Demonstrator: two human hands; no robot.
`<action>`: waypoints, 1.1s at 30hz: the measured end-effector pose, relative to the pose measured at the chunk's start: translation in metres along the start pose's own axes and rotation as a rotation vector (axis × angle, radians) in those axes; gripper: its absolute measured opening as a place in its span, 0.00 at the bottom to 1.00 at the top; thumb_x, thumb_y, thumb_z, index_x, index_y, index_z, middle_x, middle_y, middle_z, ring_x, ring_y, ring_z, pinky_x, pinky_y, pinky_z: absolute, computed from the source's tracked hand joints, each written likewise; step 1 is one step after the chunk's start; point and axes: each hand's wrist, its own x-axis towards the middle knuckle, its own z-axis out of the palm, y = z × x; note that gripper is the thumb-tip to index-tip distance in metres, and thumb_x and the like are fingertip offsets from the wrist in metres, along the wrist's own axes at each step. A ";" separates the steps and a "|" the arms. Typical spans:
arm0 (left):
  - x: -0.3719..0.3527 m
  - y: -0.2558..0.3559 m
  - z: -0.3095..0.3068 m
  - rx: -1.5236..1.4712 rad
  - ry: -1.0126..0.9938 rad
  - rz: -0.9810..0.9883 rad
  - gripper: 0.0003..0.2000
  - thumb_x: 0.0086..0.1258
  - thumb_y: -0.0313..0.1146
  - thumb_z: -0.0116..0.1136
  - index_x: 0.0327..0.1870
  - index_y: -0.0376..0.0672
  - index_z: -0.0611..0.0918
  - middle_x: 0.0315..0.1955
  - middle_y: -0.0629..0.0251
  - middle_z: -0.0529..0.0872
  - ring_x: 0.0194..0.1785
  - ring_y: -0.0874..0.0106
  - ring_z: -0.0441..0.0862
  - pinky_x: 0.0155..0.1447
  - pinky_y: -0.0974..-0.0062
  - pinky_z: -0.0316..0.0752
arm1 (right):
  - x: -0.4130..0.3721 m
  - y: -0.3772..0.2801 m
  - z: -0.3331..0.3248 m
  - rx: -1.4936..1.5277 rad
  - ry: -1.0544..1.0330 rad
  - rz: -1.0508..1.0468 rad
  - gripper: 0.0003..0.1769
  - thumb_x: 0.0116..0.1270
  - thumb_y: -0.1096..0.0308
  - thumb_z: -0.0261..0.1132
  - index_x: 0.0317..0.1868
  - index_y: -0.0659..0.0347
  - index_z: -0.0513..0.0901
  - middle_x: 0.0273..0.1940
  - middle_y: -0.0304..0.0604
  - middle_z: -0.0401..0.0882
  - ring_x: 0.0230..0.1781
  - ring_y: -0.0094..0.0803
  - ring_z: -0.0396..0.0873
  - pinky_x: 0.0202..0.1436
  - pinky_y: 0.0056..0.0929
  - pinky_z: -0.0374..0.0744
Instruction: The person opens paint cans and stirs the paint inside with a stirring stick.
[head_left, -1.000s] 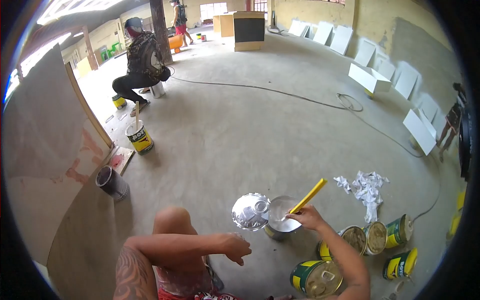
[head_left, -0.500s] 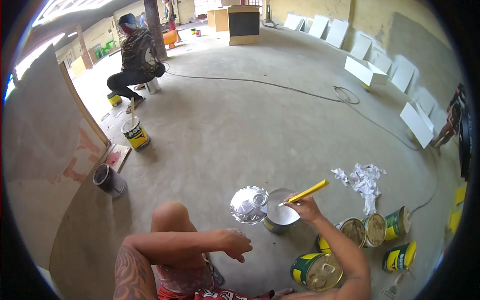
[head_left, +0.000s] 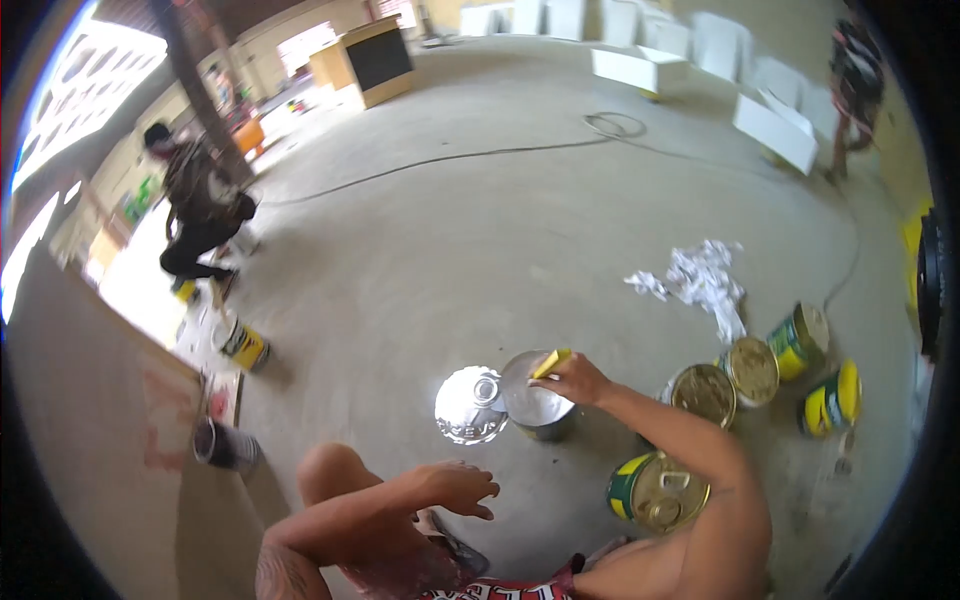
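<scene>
My right hand (head_left: 577, 380) is closed round a yellow stick-like tool (head_left: 551, 363) above an open can (head_left: 540, 424) of whitish paint or paste. The tool's lower end is inside the can's mouth and hard to make out. Beside the can, to its left, a shiny round metal lid (head_left: 468, 408) lies on the floor. My left hand (head_left: 462, 488) hangs over my bent knee below the lid, fingers loosely curled and apart, holding nothing.
Yellow-green cans (head_left: 660, 490) stand right of my arm, with crumpled white cloth or paper (head_left: 700, 285) beyond. A dark can (head_left: 225, 446) and a labelled can (head_left: 240, 341) are left. A person (head_left: 200, 205) squats far left; another person (head_left: 855, 85) is at upper right. A hose (head_left: 430, 165) crosses the floor.
The view has turned and tilted. My right hand has brought the yellow tool round to a steeper angle over the can. My left hand remains by my knee.
</scene>
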 end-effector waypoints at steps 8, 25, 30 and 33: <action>0.038 -0.041 0.047 -0.113 -0.293 -0.043 0.32 0.76 0.61 0.55 0.68 0.45 0.78 0.59 0.53 0.84 0.63 0.52 0.81 0.67 0.56 0.74 | 0.007 0.001 -0.037 0.067 -0.390 0.240 0.11 0.69 0.62 0.69 0.39 0.63 0.87 0.37 0.48 0.89 0.40 0.48 0.87 0.48 0.42 0.83; 0.074 -0.006 0.185 -0.543 -0.539 -0.092 0.24 0.76 0.51 0.60 0.67 0.49 0.81 0.60 0.58 0.85 0.63 0.60 0.82 0.67 0.60 0.76 | -0.008 0.028 -0.033 0.204 -0.388 -0.017 0.13 0.57 0.67 0.77 0.44 0.55 0.91 0.41 0.49 0.90 0.46 0.48 0.88 0.50 0.45 0.84; 0.081 -0.001 0.160 -0.359 -0.586 -0.082 0.24 0.76 0.51 0.60 0.66 0.48 0.81 0.60 0.58 0.84 0.63 0.59 0.82 0.67 0.58 0.76 | -0.006 0.027 -0.041 0.132 -0.290 0.046 0.07 0.62 0.69 0.71 0.40 0.59 0.91 0.39 0.52 0.90 0.44 0.50 0.89 0.48 0.43 0.86; 0.087 0.007 0.138 -0.257 -0.606 -0.068 0.24 0.76 0.51 0.59 0.66 0.48 0.81 0.60 0.57 0.84 0.63 0.58 0.82 0.67 0.57 0.76 | 0.000 0.025 -0.034 0.048 -0.230 0.018 0.07 0.65 0.69 0.67 0.38 0.60 0.90 0.39 0.53 0.90 0.42 0.51 0.89 0.47 0.42 0.87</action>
